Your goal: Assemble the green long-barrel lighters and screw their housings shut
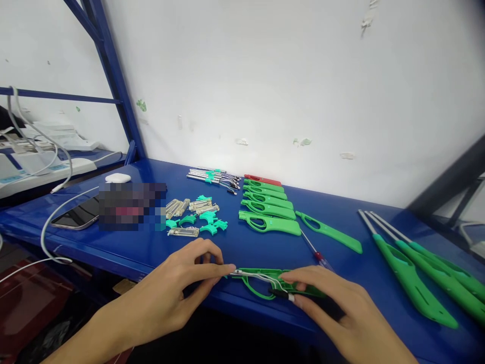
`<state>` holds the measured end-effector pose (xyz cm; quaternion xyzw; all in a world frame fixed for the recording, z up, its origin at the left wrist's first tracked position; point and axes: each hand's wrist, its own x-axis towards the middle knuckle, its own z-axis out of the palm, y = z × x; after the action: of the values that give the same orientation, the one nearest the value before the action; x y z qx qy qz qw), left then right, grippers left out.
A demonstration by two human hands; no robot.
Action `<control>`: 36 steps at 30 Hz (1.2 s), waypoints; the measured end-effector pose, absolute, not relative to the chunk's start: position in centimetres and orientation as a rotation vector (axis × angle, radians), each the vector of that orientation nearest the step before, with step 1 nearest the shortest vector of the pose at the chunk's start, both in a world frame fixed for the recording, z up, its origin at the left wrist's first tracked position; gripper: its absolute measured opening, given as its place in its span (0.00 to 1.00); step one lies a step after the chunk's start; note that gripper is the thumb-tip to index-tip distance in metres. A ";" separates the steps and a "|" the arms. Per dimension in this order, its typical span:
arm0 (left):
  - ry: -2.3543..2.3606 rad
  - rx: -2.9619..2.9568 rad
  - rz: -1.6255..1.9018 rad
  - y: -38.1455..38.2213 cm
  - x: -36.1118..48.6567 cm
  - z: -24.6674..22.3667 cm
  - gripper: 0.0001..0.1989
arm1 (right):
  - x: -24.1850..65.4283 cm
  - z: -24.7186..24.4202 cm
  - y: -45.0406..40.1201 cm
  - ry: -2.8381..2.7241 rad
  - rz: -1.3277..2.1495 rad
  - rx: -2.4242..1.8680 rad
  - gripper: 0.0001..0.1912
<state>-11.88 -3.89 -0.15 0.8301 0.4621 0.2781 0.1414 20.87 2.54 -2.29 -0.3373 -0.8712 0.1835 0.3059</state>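
Observation:
Near the table's front edge lies an open green lighter shell half (261, 290), inner side up. My left hand (193, 283) is closed in a pinch on the end of a metal lighter tube (238, 272) at the shell's left end; most of the tube is hidden by the fingers. White wires (267, 278) run from it to a black igniter (280, 293) with a white tip. My right hand (333, 308) is at the shell's right part, its thumb against the igniter's white tip and its forefinger on the shell.
Behind are green shell halves (269, 224), one red shell (263, 179), metal tubes with wires (204, 176), clear fuel tanks (184, 231) and teal triggers (208, 217). A screwdriver (321, 258) lies nearby; assembled lighters (413, 283) at right, a phone (78, 212) at left.

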 end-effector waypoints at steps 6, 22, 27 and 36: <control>1.330 2.388 0.802 -4.1 -11.8 -0.2 0.26 | 20.9 -2.2 2.5 -2.333 0.457 -0.863 0.12; 1.311 2.420 0.736 -4.0 -12.0 0.2 0.25 | 20.8 -2.4 2.4 -2.361 0.411 -0.864 0.10; 1.303 2.423 0.696 -4.2 -12.2 0.3 0.26 | 20.7 -2.2 2.3 -2.356 0.391 -0.860 0.10; 1.329 2.404 0.617 -4.4 -12.3 0.4 0.28 | 20.7 -1.9 2.1 -2.343 0.360 -0.873 0.09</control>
<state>-12.34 -4.35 0.35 0.8427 0.4657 0.2161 0.1623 20.71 2.14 -1.89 -0.3292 -0.8840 0.1360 0.3028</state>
